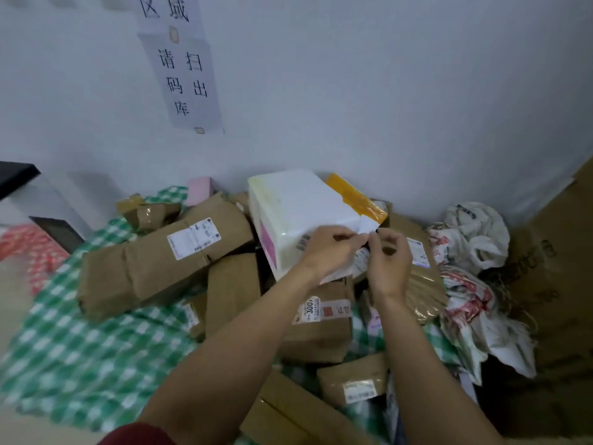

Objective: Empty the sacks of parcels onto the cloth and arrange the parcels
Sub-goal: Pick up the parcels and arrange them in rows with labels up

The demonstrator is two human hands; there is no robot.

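Closest to us, at the bottom edge, brown cardboard parcels (321, 319) lie heaped on a green checked cloth (73, 354) spread over the floor. Our two bare forearms reach forward over the heap. Our left hand (327, 248) and right hand (390, 261) meet at the near corner of a white foam box (298, 210) that sits tilted on top of the pile. Each grip is pressed together, thumb against fingertips, pinching the loose edge of a white label (367, 224) on that corner. To the right, crumpled white sacks (471, 242) with red print lie slack beside the parcels; they look emptied, though we cannot see inside. Farther back, a long brown bundle (167, 252) rests across the cloth, and a paper sign (184, 78) hangs on the pale wall.

As we judge it, pulling hard on the label could tear it or peel it off, leaving the box unidentifiable. Tugging could also tip the tilted box off the uneven heap, sliding the smaller parcels beneath it off the cloth.
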